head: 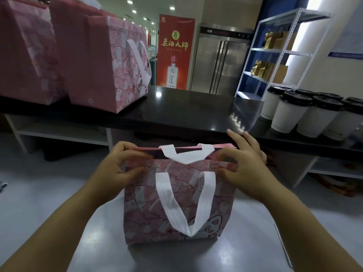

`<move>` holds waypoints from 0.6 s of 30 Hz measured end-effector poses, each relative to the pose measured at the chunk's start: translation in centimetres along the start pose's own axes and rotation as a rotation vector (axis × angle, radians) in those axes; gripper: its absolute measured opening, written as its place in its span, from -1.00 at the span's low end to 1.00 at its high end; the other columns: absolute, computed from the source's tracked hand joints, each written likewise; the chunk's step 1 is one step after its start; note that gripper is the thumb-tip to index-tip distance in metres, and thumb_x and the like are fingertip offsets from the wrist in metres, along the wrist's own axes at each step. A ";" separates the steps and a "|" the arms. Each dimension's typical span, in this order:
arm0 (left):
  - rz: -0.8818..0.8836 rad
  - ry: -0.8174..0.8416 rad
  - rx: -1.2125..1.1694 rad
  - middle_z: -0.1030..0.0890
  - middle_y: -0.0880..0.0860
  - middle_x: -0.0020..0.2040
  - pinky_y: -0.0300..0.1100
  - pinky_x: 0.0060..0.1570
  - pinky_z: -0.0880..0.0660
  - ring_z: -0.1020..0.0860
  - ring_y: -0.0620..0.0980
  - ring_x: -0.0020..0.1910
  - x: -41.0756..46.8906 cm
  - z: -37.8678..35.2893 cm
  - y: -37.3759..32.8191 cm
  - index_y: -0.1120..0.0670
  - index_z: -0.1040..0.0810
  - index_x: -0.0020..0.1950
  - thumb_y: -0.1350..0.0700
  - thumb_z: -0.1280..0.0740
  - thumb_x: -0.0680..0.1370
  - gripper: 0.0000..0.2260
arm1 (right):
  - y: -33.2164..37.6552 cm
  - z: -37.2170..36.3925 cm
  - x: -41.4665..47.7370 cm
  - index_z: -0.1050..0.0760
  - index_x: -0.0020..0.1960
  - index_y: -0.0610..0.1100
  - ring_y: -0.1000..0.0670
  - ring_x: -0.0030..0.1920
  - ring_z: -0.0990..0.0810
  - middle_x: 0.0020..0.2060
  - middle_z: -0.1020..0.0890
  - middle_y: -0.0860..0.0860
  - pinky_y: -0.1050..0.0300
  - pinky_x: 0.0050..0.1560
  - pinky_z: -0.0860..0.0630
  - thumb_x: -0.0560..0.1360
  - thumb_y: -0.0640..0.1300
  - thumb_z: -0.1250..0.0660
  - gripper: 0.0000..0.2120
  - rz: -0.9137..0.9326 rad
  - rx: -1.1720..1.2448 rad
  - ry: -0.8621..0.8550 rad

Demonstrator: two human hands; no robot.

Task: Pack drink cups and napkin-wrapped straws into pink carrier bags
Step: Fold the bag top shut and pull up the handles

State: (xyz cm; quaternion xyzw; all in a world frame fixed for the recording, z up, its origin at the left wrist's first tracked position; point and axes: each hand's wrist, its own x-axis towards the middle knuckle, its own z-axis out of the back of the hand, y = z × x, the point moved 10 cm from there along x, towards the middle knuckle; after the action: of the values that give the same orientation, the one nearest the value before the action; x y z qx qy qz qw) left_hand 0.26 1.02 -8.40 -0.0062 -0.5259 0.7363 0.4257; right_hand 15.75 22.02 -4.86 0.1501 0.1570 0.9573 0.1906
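A pink carrier bag [176, 209] with white handles and a cartoon print stands upright on the grey work surface [49, 213] in front of me. My left hand [121, 165] pinches its top rim at the left corner, and my right hand [245, 163] grips the rim at the right corner. The mouth is only a narrow slit, so the inside is hidden. Several white drink cups [286, 114] with black lids stand on the black counter at the right. No napkin-wrapped straws are visible.
Two larger pink bags [102, 61] stand on the black counter [186, 110] at the upper left. Behind it are a red banner [174, 52], a steel fridge [220, 61] and a white shelf rack [275, 55] holding brown paper bags.
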 end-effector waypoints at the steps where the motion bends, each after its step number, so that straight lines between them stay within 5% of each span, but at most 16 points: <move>1: -0.020 0.000 -0.011 -0.42 -0.27 -0.02 -0.51 -0.13 -0.46 -0.45 -0.29 0.05 0.0 0.0 -0.2 -0.28 -0.57 -0.03 0.24 -0.40 0.45 -0.63 | 0.2 0.0 0.2 -0.42 -0.21 0.23 0.09 0.51 0.24 0.53 -0.07 0.16 -0.15 0.44 0.20 0.42 0.02 -0.42 -0.81 0.029 0.004 0.033; 6: -0.125 -0.004 -0.032 -0.45 -0.19 0.04 -0.44 -0.10 -0.50 -0.47 -0.20 0.09 0.1 0.1 -1.5 -0.31 -0.53 -0.05 0.26 -0.40 0.45 -0.59 | 0.5 -0.3 0.9 -0.42 -0.19 0.23 0.06 0.34 -0.08 0.25 -0.36 0.26 0.06 0.32 -0.05 0.45 0.00 -0.39 -0.83 0.062 0.041 0.128; 11: -0.086 -0.011 0.006 -0.50 -0.21 0.01 -0.49 -0.28 -0.48 -0.50 -0.37 0.02 0.5 0.5 -1.5 -0.51 -0.31 0.03 0.24 -0.44 0.40 -0.36 | 0.6 -0.4 1.4 -0.40 -0.15 0.30 0.03 0.12 -0.19 0.08 -0.39 0.23 0.05 0.26 -0.19 0.45 -0.03 -0.39 -0.76 0.081 0.069 0.119; 15: -0.056 0.021 0.097 -0.58 -0.22 -0.04 -0.52 -0.30 -0.47 -0.47 -0.43 0.00 1.1 0.6 -1.2 -0.41 -0.45 0.01 0.20 -0.44 0.42 -0.52 | 1.4 -0.4 1.8 -0.37 -0.08 0.25 0.06 0.03 -0.47 -0.03 -0.47 0.25 -0.15 0.22 -0.43 0.44 -0.11 -0.42 -0.69 0.198 0.092 0.046; 18: -0.059 0.024 0.086 -0.58 -0.30 -0.04 -0.50 -0.25 -0.49 -0.52 -0.34 -0.02 1.4 0.5 -1.2 -0.28 -0.54 -0.02 0.25 -0.42 0.43 -0.60 | 1.2 -0.2 2.1 -0.28 -0.06 0.24 0.05 -0.06 -0.57 -0.11 -0.52 0.23 -0.07 0.00 -0.59 0.43 -0.15 -0.45 -0.60 0.214 0.114 0.000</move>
State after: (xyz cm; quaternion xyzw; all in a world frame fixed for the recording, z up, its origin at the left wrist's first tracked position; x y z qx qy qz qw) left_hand -0.14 1.60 -6.60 0.0186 -0.4887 0.7451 0.4534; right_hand 13.47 21.76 -4.15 0.1764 0.1945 0.9617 0.0785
